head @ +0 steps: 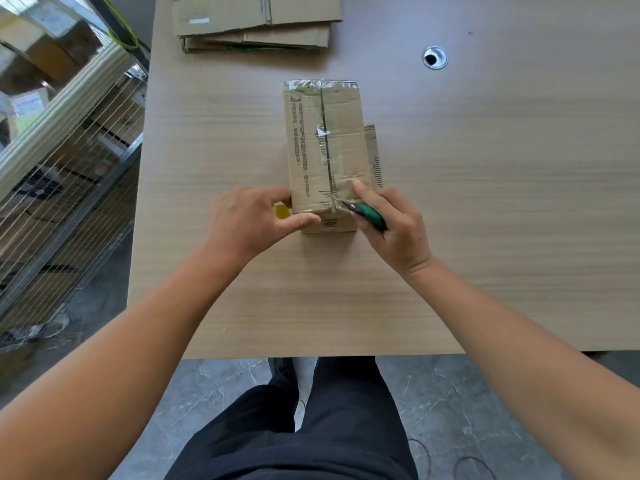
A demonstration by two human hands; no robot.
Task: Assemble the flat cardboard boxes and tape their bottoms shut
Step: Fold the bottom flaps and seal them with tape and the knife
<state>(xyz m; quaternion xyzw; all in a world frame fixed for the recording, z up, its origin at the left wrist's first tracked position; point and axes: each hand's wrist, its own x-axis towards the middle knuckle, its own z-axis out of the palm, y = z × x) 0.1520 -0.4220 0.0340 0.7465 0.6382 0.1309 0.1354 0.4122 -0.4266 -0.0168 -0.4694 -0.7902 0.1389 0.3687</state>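
A brown cardboard box point(341, 147) stands assembled at the middle of the tabletop point(485, 209), lengthwise from near to far, with its closed flaps facing up. Wrinkled clear tape point(327, 161) runs along the centre seam and wraps over the far end. The left grip point(249, 220) holds the box's near left corner. The right grip point(394, 230) holds a green cutter point(369, 213), tip on the tape at the seam's near end. A stack of flat cardboard boxes point(256, 19) lies at the tabletop's far edge.

Print on the cardboard box point(325, 147) is too blurred to read.
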